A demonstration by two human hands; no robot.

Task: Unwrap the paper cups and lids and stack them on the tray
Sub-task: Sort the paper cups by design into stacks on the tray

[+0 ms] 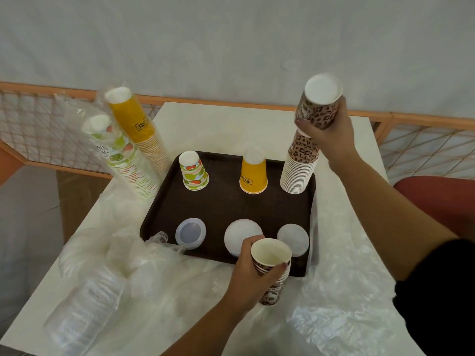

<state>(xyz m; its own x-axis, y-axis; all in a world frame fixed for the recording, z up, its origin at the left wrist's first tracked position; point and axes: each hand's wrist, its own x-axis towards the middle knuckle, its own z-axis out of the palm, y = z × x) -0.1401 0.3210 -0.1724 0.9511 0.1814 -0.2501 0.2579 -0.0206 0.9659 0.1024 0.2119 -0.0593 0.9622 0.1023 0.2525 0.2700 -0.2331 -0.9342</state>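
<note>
Gripping leopard cup point(320, 109) atop tray point(226, 201) stack: right hand point(327, 134) fingers curled; left hand point(253, 276) clasps upright cup point(272, 265).

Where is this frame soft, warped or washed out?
Head view: the leopard-print cups in the right hand are motion-blurred; the railing bows from wide-angle distortion; the lids on the tray look washed out; lighting is flat, shadows faint.
</note>
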